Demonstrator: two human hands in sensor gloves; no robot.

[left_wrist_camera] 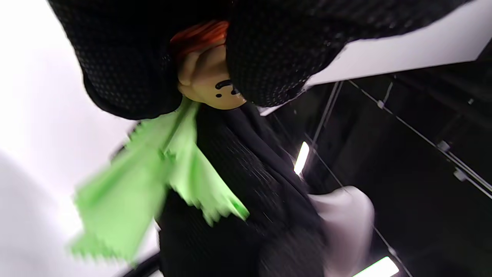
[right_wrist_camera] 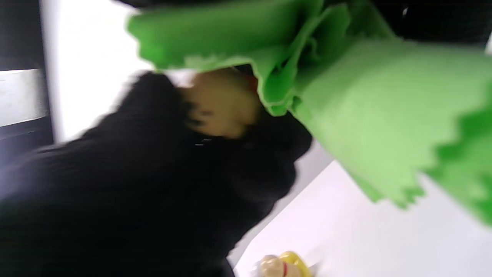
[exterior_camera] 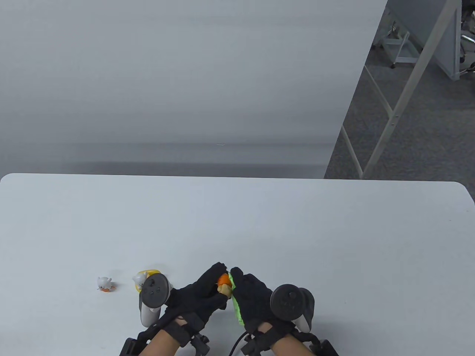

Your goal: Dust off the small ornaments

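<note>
My left hand (exterior_camera: 207,285) grips a small figurine (exterior_camera: 223,283) with an orange top and a tan face; the left wrist view shows its face (left_wrist_camera: 215,82) between my curled gloved fingers. My right hand (exterior_camera: 245,291) holds a green cloth (exterior_camera: 235,302) pressed against the figurine's side. The cloth hangs down in the left wrist view (left_wrist_camera: 153,184) and fills the top of the right wrist view (right_wrist_camera: 346,96), where the figurine (right_wrist_camera: 223,102) is blurred. Both hands are just above the table's near edge.
A small white ornament with orange feet (exterior_camera: 104,283) stands on the white table (exterior_camera: 259,222) to the left. A white and yellow ornament (exterior_camera: 141,278) sits beside the left tracker, also in the right wrist view (right_wrist_camera: 284,265). Floor and table legs lie beyond.
</note>
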